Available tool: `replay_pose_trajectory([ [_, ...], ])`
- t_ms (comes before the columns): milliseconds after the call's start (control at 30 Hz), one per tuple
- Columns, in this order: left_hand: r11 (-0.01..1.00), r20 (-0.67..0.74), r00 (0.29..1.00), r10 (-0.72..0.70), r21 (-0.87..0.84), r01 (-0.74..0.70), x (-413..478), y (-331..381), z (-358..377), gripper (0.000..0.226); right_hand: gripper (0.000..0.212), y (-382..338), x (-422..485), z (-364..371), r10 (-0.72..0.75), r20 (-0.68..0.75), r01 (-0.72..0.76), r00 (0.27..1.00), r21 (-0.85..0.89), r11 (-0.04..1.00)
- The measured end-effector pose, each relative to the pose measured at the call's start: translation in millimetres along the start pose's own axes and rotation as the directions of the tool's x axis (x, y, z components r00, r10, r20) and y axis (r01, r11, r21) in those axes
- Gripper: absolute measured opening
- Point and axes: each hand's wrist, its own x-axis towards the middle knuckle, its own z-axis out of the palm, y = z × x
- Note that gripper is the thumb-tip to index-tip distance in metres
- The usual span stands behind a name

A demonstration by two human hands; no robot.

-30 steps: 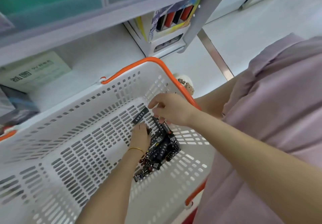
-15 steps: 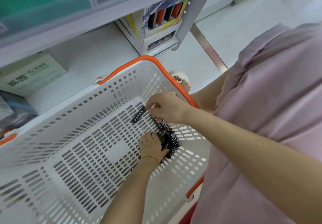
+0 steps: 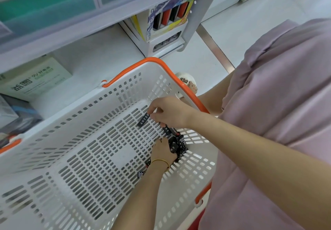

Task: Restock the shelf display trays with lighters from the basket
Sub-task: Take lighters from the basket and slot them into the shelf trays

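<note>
Shelving stands behind the white basket; inside it your right hand pinches one black lighter, while your left hand grips the lighter pile in the corner nearest you.

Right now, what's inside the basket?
A pile of black lighters sits in one corner of the basket, with a stray lighter lying apart. The right hand pinches one lighter; the left hand curls over the pile, hiding what lies beneath it.
</note>
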Motion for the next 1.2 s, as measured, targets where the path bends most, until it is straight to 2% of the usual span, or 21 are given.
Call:
replay_pose_trajectory([
  [167, 0.990, 0.019, 0.998, -0.064, -0.127, 0.066, -3, 0, -14, 0.039, 0.023, -1, -2, -1, -0.038, -0.013, 0.038, 0.999, -0.034, 0.999],
  [267, 0.936, 0.059, 0.990, -0.126, -0.322, 0.139, -6, -3, -24, 0.040, 0.023, -3, -2, -4, -0.040, -0.025, 0.039, 0.999, -0.032, 0.999],
  [333, 0.813, 0.096, 0.983, -0.159, -0.552, 0.186, -13, -3, -36, 0.035, 0.023, -5, -3, -6, -0.046, -0.035, 0.046, 0.998, -0.007, 0.999],
  [433, 0.548, 0.131, 0.980, -0.152, -0.814, 0.194, -33, -3, -63, 0.015, 0.022, -10, -5, -11, -0.074, -0.048, 0.077, 0.996, 0.050, 0.996],
  [500, 0.386, 0.126, 0.983, -0.136, -0.907, 0.170, -46, -4, -81, 0.018, 0.023, -16, -8, -17, -0.092, -0.048, 0.096, 0.995, 0.087, 0.992],
  [600, 0.276, 0.063, 0.991, -0.122, -0.956, 0.095, -70, -3, -110, 0.013, 0.024, -25, -13, -28, -0.124, -0.067, 0.131, 0.990, 0.116, 0.985],
  [733, 0.252, -0.093, 0.994, -0.055, -0.965, -0.076, -109, 7, -150, 0.011, 0.024, -36, -21, -41, -0.161, -0.126, 0.176, 0.979, 0.116, 0.978],
  [833, 0.330, -0.208, 0.977, -0.036, -0.926, -0.185, -141, 17, -171, 0.004, 0.018, -42, -32, -48, -0.176, -0.128, 0.201, 0.976, 0.232, 0.952],
  [933, 0.400, -0.324, 0.946, -0.030, -0.871, -0.285, -173, 31, -187, 0.015, 0.016, -52, -51, -51, -0.234, -0.039, 0.230, 0.972, 0.396, 0.889],
  [1033, 0.461, -0.401, 0.915, -0.040, -0.820, -0.340, -199, 43, -200, 0.015, 0.015, -64, -68, -51, -0.348, -0.010, 0.325, 0.938, 0.386, 0.864],
  [1100, 0.430, -0.433, 0.900, -0.052, -0.823, -0.371, -215, 47, -206, 0.018, 0.015, -72, -78, -56, -0.405, -0.018, 0.377, 0.914, 0.404, 0.833],
  [1200, 0.288, -0.468, 0.876, -0.116, -0.860, -0.421, -236, 50, -217, 0.015, 0.012, -82, -93, -73, -0.461, -0.010, 0.390, 0.887, 0.552, 0.737],
])
